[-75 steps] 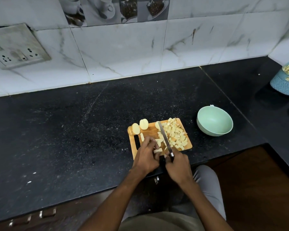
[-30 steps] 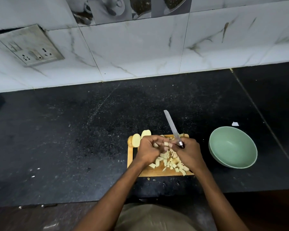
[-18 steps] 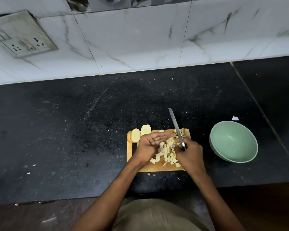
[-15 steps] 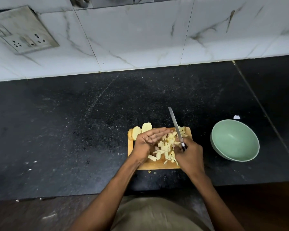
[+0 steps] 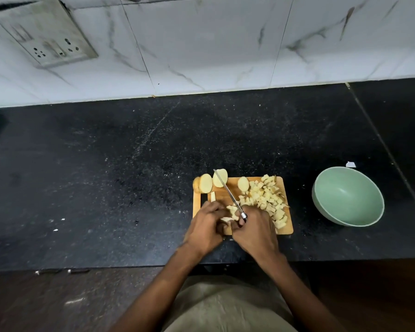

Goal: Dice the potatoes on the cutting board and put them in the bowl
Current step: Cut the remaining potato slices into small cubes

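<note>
A small wooden cutting board (image 5: 228, 188) lies near the front edge of the black counter. A heap of diced potato (image 5: 267, 200) covers its right half. Uncut potato slices (image 5: 206, 183) sit at its far left corner, another slice (image 5: 243, 183) in the middle. My right hand (image 5: 256, 230) grips the handle of a knife (image 5: 225, 189) whose blade points away to the left. My left hand (image 5: 205, 226) holds a few potato strips (image 5: 231, 212) down at the board's near edge, beside the blade. A pale green bowl (image 5: 367, 218) stands empty to the right of the board.
A white marble-tiled wall runs along the back with a socket plate (image 5: 46, 35) at upper left. A small white scrap (image 5: 350, 164) lies behind the bowl. The counter's front edge runs just below the board.
The diced pile has been pushed to the board's right side. Both hands came back to the near edge, the knife blade swung left, and my left hand now holds strips.
</note>
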